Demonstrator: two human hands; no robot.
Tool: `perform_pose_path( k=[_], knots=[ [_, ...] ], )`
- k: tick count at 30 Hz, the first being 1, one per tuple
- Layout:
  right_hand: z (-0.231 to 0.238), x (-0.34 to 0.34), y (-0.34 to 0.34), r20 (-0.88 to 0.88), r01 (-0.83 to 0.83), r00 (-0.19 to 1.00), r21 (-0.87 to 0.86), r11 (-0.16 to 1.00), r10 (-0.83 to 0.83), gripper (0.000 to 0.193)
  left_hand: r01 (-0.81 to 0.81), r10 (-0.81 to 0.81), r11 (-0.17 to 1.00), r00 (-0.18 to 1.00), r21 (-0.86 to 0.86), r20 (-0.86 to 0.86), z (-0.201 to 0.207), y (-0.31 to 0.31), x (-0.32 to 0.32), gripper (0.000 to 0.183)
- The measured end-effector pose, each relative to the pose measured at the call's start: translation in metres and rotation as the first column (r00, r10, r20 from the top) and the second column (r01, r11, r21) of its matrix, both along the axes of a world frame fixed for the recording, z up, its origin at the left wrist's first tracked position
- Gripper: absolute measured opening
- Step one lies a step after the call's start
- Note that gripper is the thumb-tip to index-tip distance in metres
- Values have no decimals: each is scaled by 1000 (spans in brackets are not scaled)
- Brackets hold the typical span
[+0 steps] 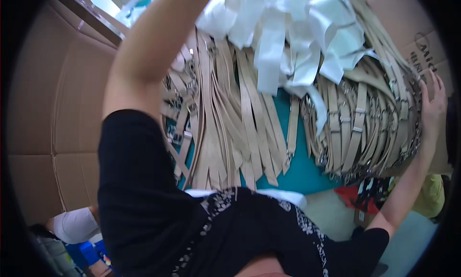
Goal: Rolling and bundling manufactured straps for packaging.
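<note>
My left arm reaches up across the view and past the top edge, so its hand is out of sight. At the far right, my right hand has its fingers stretched out, beside the outer side of a thick bundle of beige straps and against a cardboard panel; whether it presses on the straps I cannot tell. Metal buckles and clips show along that bundle. More beige straps hang down side by side in the middle, their pointed ends toward me. White paper strips lie heaped over the tops of the straps.
A teal table surface shows between the straps. Tall cardboard stands on the left, with a metal bar above it. A person's light sleeve shows at lower left. Red and yellow-green items lie low on the right.
</note>
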State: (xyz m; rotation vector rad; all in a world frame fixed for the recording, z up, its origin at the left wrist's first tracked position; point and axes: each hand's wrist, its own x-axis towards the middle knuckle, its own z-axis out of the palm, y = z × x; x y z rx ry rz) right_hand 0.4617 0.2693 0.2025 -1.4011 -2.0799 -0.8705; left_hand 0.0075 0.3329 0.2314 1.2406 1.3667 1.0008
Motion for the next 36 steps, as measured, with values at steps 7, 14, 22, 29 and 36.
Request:
perform_pose_path(
  k=[7, 14, 22, 29, 36],
  knots=[
    [-151, -131, -183, -319, -428, 792, -898, 102, 520, 40, 626, -654, 750, 654, -212, -380, -148, -278, -22, 25],
    [-230, -124, -270, -245, -505, 729, -823, 260, 639, 26, 437, -238, 899, 549, 33, -801, -238, -471, 23, 38],
    [-228, -127, -288, -358, -595, 642, -790, 146, 678, 19, 418, -405, 908, 872, -12, -274, -250, -515, 34, 36],
    [-80, -214, -159, -692, -583, 722, -624, -520, 20, 45, 487, -564, 771, 821, -410, -85, -176, -469, -40, 45],
    [20, -247, 166, -960, -723, 203, -14, 690, 193, 28, -302, 336, 939, 909, 168, -245, -164, -330, -105, 23]
  ],
)
